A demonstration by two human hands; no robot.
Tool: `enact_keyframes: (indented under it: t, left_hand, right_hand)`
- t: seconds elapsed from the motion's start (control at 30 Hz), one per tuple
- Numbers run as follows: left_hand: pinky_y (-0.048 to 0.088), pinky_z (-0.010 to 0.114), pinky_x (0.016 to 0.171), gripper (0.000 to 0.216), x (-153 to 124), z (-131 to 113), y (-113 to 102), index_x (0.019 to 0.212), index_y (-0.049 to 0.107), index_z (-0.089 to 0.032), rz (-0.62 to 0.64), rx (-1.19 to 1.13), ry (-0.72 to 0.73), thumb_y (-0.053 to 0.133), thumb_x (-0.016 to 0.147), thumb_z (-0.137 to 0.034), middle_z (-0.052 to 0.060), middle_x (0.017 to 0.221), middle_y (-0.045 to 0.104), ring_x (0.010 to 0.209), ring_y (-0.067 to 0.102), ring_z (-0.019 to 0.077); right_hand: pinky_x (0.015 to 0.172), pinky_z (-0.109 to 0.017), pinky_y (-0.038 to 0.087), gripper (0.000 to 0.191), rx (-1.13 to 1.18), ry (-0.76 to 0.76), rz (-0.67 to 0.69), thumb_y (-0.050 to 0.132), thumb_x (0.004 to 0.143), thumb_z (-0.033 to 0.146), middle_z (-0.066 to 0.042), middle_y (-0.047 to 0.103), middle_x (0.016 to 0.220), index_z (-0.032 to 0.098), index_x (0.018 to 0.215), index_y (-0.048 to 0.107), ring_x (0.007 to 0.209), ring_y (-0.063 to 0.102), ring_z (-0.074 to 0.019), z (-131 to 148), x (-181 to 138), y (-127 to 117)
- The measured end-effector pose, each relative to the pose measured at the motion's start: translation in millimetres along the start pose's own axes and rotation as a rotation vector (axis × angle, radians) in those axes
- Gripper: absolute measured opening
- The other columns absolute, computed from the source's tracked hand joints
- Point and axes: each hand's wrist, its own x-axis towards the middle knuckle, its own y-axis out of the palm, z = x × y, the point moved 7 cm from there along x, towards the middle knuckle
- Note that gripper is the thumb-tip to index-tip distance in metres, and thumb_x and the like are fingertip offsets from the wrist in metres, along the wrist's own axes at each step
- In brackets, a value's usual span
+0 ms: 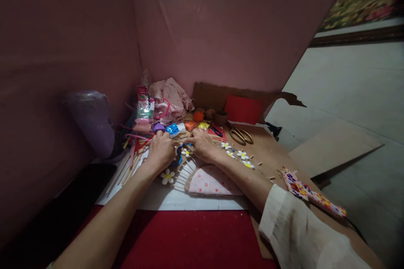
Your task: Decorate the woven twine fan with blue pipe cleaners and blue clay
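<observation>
Stick fan [202, 180], semicircular, twine-rimmed, fabric-centred

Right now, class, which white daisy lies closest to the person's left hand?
The daisy just under the left hand, beside the wrist. Another daisy sits between the two hands, and a row of daisies lies past the right hand.

Clay packets [175, 129] crowd the far edge, scissors [241, 136] to the right, bare cardboard [271, 155] beside them

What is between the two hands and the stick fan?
Nothing visible. The left hand and the right hand both rest on the stick fan. A small white flower lies on it between them.
</observation>
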Motion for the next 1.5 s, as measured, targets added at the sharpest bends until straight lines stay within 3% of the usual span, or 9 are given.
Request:
enact_keyframes:
  t: [0.23,0.53,1.07,1.27,1.5]
  left_hand:
    - [0.038,0.036,0.077,0.036,-3.5,-2.5,0.8,0.092,0.075,-0.026,0.043,0.017,0.012,0.04,0.083,-0.017,0.012,0.09,0.06,0.093,0.046,0.027]
    - [0.038,0.034,0.075,0.038,-11.8,-1.9,-13.8,0.091,0.075,-0.028,-0.013,0.006,0.027,0.039,0.084,-0.018,0.01,0.088,0.059,0.091,0.046,0.0253]
    - [0.037,0.036,0.076,0.034,-14.4,-7.3,-5.1,0.087,0.076,-0.029,0.024,-0.016,0.054,0.043,0.082,-0.021,0.012,0.088,0.061,0.092,0.047,0.0273]
    - [0.038,0.036,0.077,0.033,-15.2,-7.2,-4.9,0.087,0.076,-0.029,0.028,-0.024,0.054,0.044,0.081,-0.021,0.011,0.092,0.062,0.095,0.047,0.0278]
    - [0.038,0.036,0.073,0.038,-15.4,-4.0,-15.5,0.09,0.075,-0.029,-0.022,-0.041,0.044,0.04,0.081,-0.017,0.011,0.088,0.06,0.09,0.047,0.0274]
  right_hand:
    - [0.071,-0.031,0.036,0.023,0.036,-0.008,0.027,0.055,0.084,0.022,-0.008,0.057,0.092,0.029,0.098,0.072,0.088,0.046,-0.022,6.2,0.1,0.5]
    - [0.07,-0.028,0.035,0.025,0.114,-0.072,-0.012,0.061,0.078,0.015,-0.005,0.054,0.09,0.028,0.095,0.073,0.084,0.044,-0.0184,21.6,-14.6,-9.5]
    - [0.071,-0.031,0.036,0.022,0.013,-0.175,-0.072,0.057,0.081,0.017,-0.006,0.055,0.089,0.028,0.089,0.074,0.086,0.044,-0.0205,32.2,-26.5,-6.7]
    - [0.07,-0.032,0.037,0.019,-0.04,-0.223,-0.024,0.058,0.081,0.018,-0.008,0.057,0.087,0.026,0.087,0.074,0.089,0.044,-0.0222,38.8,-27.9,0.1]
    - [0.068,-0.028,0.037,0.031,0.031,-0.139,-0.043,0.062,0.072,0.009,-0.004,0.056,0.088,0.028,0.095,0.073,0.084,0.046,-0.0188,29.3,-28.7,-11.9]
